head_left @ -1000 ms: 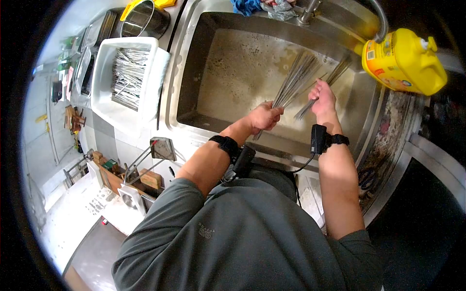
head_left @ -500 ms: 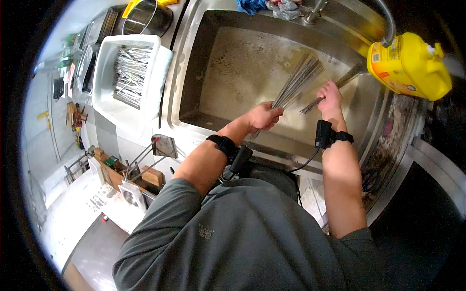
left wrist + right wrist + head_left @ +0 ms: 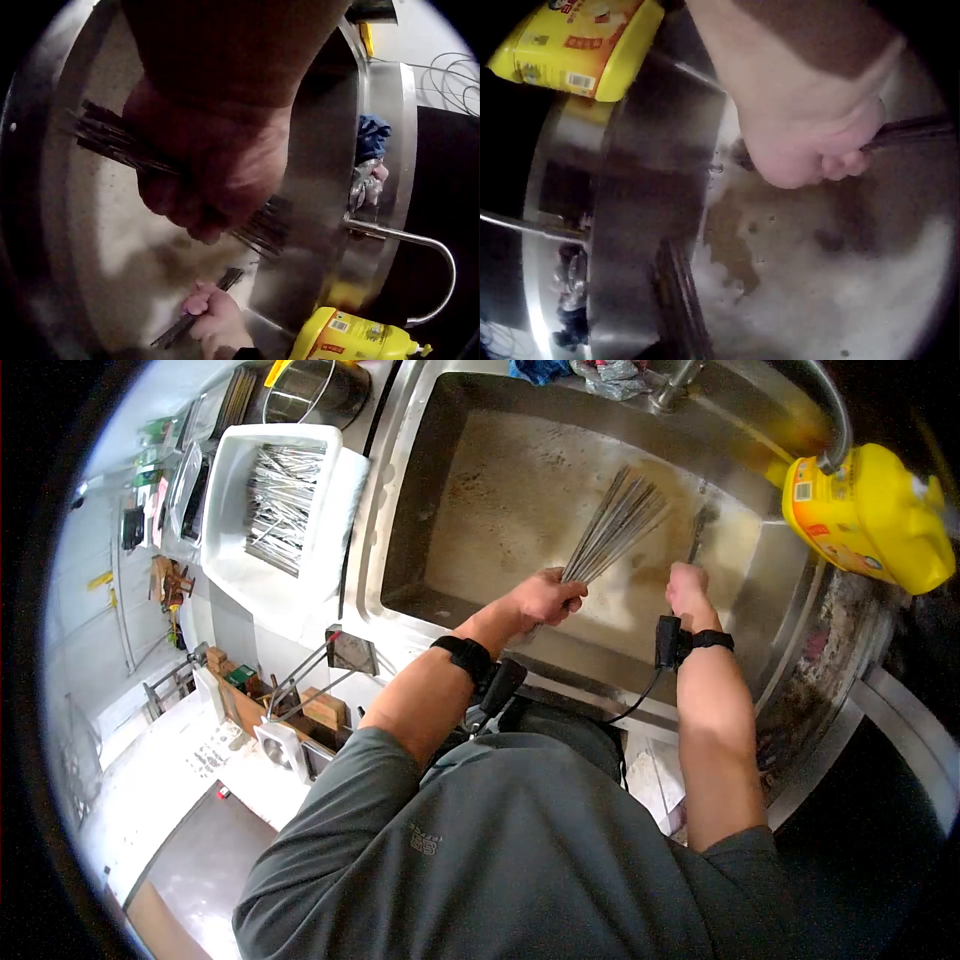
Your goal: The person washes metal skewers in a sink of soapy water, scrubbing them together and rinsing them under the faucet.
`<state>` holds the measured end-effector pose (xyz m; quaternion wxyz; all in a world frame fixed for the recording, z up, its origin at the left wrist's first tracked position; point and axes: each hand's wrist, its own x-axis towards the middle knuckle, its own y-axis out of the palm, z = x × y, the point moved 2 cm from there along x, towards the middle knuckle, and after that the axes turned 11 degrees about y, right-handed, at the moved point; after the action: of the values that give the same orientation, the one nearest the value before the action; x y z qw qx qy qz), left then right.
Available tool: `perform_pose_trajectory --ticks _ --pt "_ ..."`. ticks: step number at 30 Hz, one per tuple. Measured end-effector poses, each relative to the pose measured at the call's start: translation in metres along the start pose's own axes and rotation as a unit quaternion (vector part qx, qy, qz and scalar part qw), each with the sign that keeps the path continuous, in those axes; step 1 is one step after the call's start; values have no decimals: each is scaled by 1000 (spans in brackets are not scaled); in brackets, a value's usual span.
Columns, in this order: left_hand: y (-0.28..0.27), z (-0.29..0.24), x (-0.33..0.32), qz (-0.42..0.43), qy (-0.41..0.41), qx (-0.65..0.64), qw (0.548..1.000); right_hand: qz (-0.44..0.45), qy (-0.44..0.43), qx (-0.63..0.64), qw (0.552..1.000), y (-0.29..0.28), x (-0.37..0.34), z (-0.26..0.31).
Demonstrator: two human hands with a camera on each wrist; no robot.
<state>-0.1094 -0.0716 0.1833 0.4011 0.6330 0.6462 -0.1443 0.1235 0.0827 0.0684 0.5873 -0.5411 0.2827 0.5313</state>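
Observation:
My left hand (image 3: 548, 598) grips a fanned bundle of long thin metal skewers (image 3: 615, 530) over the sink (image 3: 412, 500). In the left wrist view these skewers (image 3: 112, 139) stick out on both sides of the fist. To the right, my right hand (image 3: 688, 588) holds a smaller bundle of skewers (image 3: 915, 133), its fingers curled round the middle. Both ends of that smaller bundle show beyond the hand in the left wrist view. Cloudy, foamy water (image 3: 500, 480) lies in the sink below both hands.
A white tub (image 3: 222, 510) full of metal skewers stands left of the sink, with a steel pot (image 3: 325, 395) behind it. On the right rim sits a yellow jug (image 3: 865, 515). The faucet (image 3: 680, 385) and blue cloth (image 3: 540, 370) are at the back.
My right hand has turned its smaller bundle, which now points more straight away from me. The left hand keeps its grip on the fanned skewers, nearly still. The head view has shifted slightly.

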Motion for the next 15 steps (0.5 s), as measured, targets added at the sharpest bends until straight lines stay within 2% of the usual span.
perform_pose_trajectory --ticks 4,6,10,11,12,13,14,15 --pt "-2 5 9 4 25 -2 1000 38 -37 -88 995 -9 2 -2" --pt "0 4 14 -9 21 -4 1000 -34 -163 -136 977 -14 -9 7" --pt "11 -6 18 -7 30 -36 999 4 -232 -193 953 -38 -51 11" --pt "13 -5 21 -5 34 -39 999 97 -146 -112 978 -41 -60 9" --pt "15 -3 25 2 35 -65 997 189 -55 -26 980 -40 -67 8" --pt "18 1 27 11 32 -89 995 153 -31 -33 987 -35 -72 12" --pt "21 5 29 13 29 -89 996 151 -29 -31 988 -29 -64 9" --pt "25 5 29 25 33 -88 995 202 -164 38 965 -18 -62 10"
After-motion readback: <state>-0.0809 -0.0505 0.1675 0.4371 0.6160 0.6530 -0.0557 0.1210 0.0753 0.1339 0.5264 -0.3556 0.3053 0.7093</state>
